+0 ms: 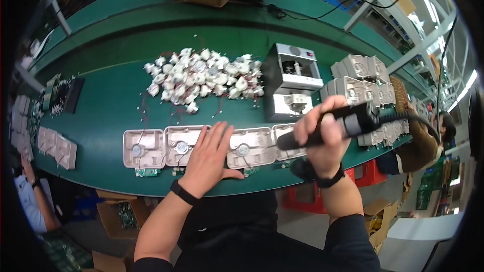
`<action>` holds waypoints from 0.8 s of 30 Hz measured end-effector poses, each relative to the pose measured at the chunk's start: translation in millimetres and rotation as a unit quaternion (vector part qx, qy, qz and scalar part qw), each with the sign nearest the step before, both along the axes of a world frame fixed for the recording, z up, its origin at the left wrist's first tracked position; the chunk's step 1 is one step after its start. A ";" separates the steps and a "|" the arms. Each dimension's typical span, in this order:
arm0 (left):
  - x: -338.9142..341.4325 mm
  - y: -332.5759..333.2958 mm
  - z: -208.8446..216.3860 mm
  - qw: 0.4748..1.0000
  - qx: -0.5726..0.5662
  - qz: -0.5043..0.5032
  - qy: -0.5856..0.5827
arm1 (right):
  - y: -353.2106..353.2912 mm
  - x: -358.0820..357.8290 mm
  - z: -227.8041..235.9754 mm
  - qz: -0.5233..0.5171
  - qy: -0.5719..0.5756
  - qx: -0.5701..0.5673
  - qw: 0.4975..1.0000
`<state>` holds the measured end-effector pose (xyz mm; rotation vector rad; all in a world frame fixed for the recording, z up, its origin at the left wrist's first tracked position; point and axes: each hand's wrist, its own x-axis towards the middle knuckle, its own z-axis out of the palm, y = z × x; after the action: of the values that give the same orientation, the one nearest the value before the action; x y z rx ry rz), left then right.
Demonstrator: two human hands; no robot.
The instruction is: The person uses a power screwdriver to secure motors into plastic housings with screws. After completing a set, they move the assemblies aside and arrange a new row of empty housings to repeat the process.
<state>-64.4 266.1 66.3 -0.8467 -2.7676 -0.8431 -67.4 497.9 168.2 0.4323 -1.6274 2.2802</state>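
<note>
My right hand [326, 138] is wrapped round a black corded electric screwdriver [357, 121]. The tool lies nearly level, its tip pointing left toward the right end of a pale plastic housing [260, 146]; whether it touches a screw is too small to tell. My left hand [207, 157] rests with fingers spread over the housing [172, 135] beside that one, partly hiding it. A further housing [130, 140] stands at the row's left end, and another is partly hidden behind the screwdriver. Round metal discs with wires sit inside them. Small green circuit boards [147, 173] lie along their near side.
A heap of white wired parts [199, 75] covers the table's middle. Behind my right hand stands a grey metal machine [295, 78]. Stacked housings [355, 88] fill the right, more housings [56, 146] the left. Co-workers sit at both sides; the screwdriver's cable [416, 117] runs right.
</note>
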 end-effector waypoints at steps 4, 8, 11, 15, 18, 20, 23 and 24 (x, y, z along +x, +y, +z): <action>0.2 -3.5 -5.4 0.999 -0.026 -0.018 -0.014 | -43.7 14.1 -11.6 0.082 0.004 -0.008 0.997; 1.2 -6.4 -10.9 0.999 -0.029 -0.017 -0.009 | -60.4 6.6 -30.1 0.118 -0.002 0.064 0.991; 1.3 -4.7 -13.1 1.000 -0.020 -0.016 -0.002 | -64.7 5.5 -37.7 0.104 -0.029 0.099 0.989; 3.0 -6.5 -17.1 1.000 -0.012 -0.012 0.004 | -73.0 2.1 -46.2 0.092 -0.017 0.101 0.990; 3.0 -7.2 -19.2 1.000 -0.009 -0.010 0.012 | -71.8 -1.1 -54.3 0.106 0.002 0.149 0.983; 2.3 -7.6 -19.0 1.000 -0.010 -0.004 0.016 | -72.4 -0.8 -56.9 0.111 0.012 0.173 0.979; 1.4 -7.3 -19.2 1.000 -0.010 -0.004 0.018 | -80.1 -0.2 -57.4 0.101 -0.021 0.106 0.989; 1.5 -6.9 -19.1 1.000 -0.007 -0.007 0.016 | -80.1 -0.2 -56.7 0.101 -0.018 0.106 0.989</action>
<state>-63.0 259.2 47.2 -0.8763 -2.7463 -0.8051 -67.6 417.9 111.5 0.6368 -1.9325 2.2745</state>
